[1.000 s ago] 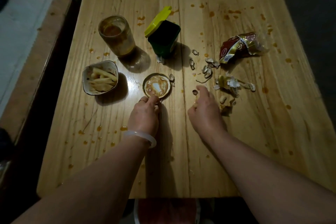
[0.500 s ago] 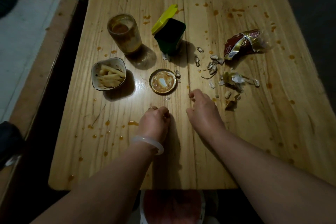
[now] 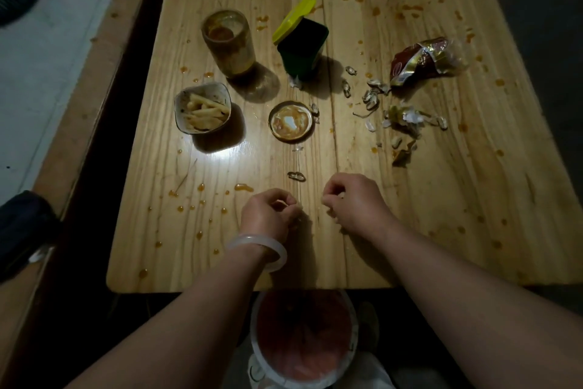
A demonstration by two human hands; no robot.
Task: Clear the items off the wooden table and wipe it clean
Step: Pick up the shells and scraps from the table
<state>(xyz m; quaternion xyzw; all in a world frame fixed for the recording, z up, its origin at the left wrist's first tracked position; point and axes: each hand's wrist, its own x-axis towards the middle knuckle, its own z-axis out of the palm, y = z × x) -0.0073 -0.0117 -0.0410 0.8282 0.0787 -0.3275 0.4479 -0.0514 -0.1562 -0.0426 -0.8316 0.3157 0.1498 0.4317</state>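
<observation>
Head view looks down on the wooden desk [image 3: 410, 231], with the round jar lid [image 3: 291, 121] near its middle as the landmark. Left of the lid sits a small square bowl [image 3: 202, 107] holding pale fries. Beyond the lid and to its left stands an open glass jar [image 3: 228, 41] smeared inside with orange sauce; straight beyond the lid is a dark green tub [image 3: 302, 46] with its yellow flip lid raised. Right of the lid lie scattered peanut shells [image 3: 372, 98], and farther right a crumpled red and gold snack wrapper [image 3: 422, 60]. One shell piece [image 3: 296, 176] lies alone just nearer than the lid. Orange sauce drops [image 3: 202, 199] dot the desk to the lid's near left.

Nearer than the lid, the left hand [image 3: 268, 215], a pale bangle [image 3: 258, 249] on its wrist, has its fingers curled in; whether it holds anything cannot be told. The right hand [image 3: 353, 202], just beside it, is curled likewise, its contents also unclear. Below the desk's near edge stands a white bin [image 3: 351, 354] with a reddish lining.
</observation>
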